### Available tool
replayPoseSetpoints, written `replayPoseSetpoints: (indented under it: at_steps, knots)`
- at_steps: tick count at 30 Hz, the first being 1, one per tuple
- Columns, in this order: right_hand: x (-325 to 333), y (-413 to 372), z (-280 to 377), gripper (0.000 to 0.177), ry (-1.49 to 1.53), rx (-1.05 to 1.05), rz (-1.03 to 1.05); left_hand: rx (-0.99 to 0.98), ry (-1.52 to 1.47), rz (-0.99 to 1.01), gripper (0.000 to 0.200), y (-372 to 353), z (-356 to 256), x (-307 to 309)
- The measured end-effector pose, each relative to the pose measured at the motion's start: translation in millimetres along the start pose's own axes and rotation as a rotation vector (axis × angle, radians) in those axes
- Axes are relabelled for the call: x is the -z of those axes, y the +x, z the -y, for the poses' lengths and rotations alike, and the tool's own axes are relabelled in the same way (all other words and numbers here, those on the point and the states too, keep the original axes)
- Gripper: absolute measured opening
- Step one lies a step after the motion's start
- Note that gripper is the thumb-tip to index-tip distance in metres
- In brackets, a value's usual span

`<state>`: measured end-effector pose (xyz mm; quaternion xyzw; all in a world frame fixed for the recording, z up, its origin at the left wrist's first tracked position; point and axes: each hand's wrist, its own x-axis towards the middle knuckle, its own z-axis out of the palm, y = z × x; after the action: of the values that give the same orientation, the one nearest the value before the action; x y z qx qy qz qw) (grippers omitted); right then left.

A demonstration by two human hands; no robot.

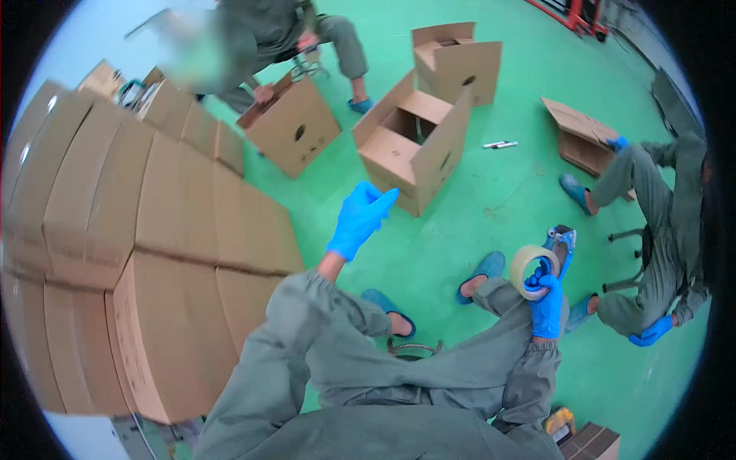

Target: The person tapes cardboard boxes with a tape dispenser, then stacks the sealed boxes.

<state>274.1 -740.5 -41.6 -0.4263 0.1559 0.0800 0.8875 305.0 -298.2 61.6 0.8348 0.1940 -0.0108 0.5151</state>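
My left hand (pixel 362 220), in a blue glove, is stretched forward with its fingers apart and nothing in it. Its fingertips overlap the lower front edge of a cardboard box (pixel 399 172). That box stands on the floor with its top flaps raised, and a dark inside shows between them. At my right knee, my right hand (pixel 546 307), also gloved in blue, is closed around a tape dispenser (pixel 565 244). A wide roll of tape (pixel 521 270) sits on the dispenser, facing me.
Stacked cardboard boxes (pixel 178 203) rise on my left. Ahead, a seated person holds a tilted box (pixel 295 130); another open box (pixel 479 73) stands farther back. At right, a second seated person touches a partly folded box (pixel 580 142). Markers (pixel 501 145) lie on the green floor.
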Motion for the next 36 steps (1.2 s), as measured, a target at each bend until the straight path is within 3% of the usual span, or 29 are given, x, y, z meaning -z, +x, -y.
replayPoseSetpoints:
  at_steps: [1, 2, 4, 5, 7, 10, 13, 16, 19, 20, 22, 24, 25, 26, 27, 29, 30, 32, 33, 35, 36]
  knots:
    - [-1.7, 2.7, -4.6, 0.044, -0.009, 0.014, -0.013, -0.110, 0.269, -0.047, 0.058, 36.8, 4.9, -22.1]
    - [-8.5, -1.0, -1.8, 0.044, -0.032, 0.024, -0.041, -0.132, 0.269, -0.026, 0.058, 72.0, 16.1, -45.3]
    - [-21.0, -5.5, 1.1, 0.044, 0.008, 0.045, -0.084, -0.644, 0.512, -0.482, 0.053, 132.8, 39.0, -83.4]
    - [-25.9, -6.4, 3.1, 0.044, 0.045, 0.048, -0.106, -0.650, 0.505, -0.469, 0.053, 152.0, 35.9, -91.1]
    - [-25.3, -4.0, 6.4, 0.045, 0.057, 0.026, -0.118, -0.239, 0.570, 0.010, 0.044, 179.7, 32.2, -99.4]
    - [-21.7, -6.8, 2.4, 0.045, 0.066, 0.029, -0.127, -0.263, 0.544, 0.093, 0.034, 187.4, 45.1, -99.5]
    - [-18.2, -5.6, 2.7, 0.037, 0.031, 0.065, -0.118, -0.370, 0.531, 0.153, 0.026, 146.4, 70.2, -81.7]
    - [-14.7, -8.1, -1.3, 0.047, 0.042, 0.048, -0.056, -0.426, 0.606, 0.321, 0.027, 73.6, 100.4, -26.0]
    - [-41.8, -17.5, 6.7, 0.053, 0.094, 0.047, -0.084, -0.257, 0.843, 0.372, 0.034, 8.3, 135.1, 39.0]
    - [-45.5, -19.8, 6.6, 0.057, 0.018, 0.086, -0.007, -0.237, 0.834, 0.377, 0.034, -8.7, 145.0, 47.5]
    - [-66.0, -29.2, 6.9, 0.060, -0.073, 0.091, 0.063, -0.584, 0.909, 0.026, 0.044, -49.7, 159.8, 59.3]
    - [-118.4, -35.4, 13.1, 0.067, -0.521, 0.260, 0.207, -0.599, 0.855, 0.104, 0.047, -84.3, 154.8, 48.4]
    - [-126.9, -29.5, 11.2, 0.067, -0.526, 0.255, 0.212, -0.639, 0.807, 0.175, 0.049, -95.6, 150.2, 40.2]
    - [-133.5, -21.7, 8.0, 0.068, -0.692, 0.233, 0.172, -0.503, 0.822, 0.312, 0.050, -100.1, 147.0, 36.3]
    - [-140.0, -12.7, 4.6, 0.069, -0.856, 0.212, 0.127, -0.505, 0.818, 0.312, 0.050, -102.3, 149.6, 36.3]
    - [-168.6, 6.7, -10.4, 0.067, -0.948, 0.716, 0.118, -0.524, 0.880, 0.383, 0.051, -101.8, 153.6, 31.5]
    - [-184.6, 17.3, -14.0, 0.067, -0.956, 0.718, 0.116, -0.527, 0.872, 0.384, 0.051, -103.9, 152.8, 29.2]
    - [-210.8, 34.8, -22.6, 0.063, -1.090, 1.002, -0.002, -0.698, 0.716, 0.257, 0.050, -109.2, 149.2, 26.8]
    - [-214.0, 40.2, -30.5, 0.063, -1.094, 1.002, -0.001, -0.697, 0.712, 0.257, 0.050, -109.1, 149.4, 22.4]
    - [-217.8, 54.9, -53.2, 0.064, -1.323, 0.620, 0.155, -0.675, 0.676, 0.060, 0.043, -103.9, 149.3, 10.4]
    - [-215.8, 42.1, -71.0, 0.064, -1.372, 0.632, 0.214, -0.672, 0.676, 0.063, 0.043, -98.7, 150.0, 7.2]
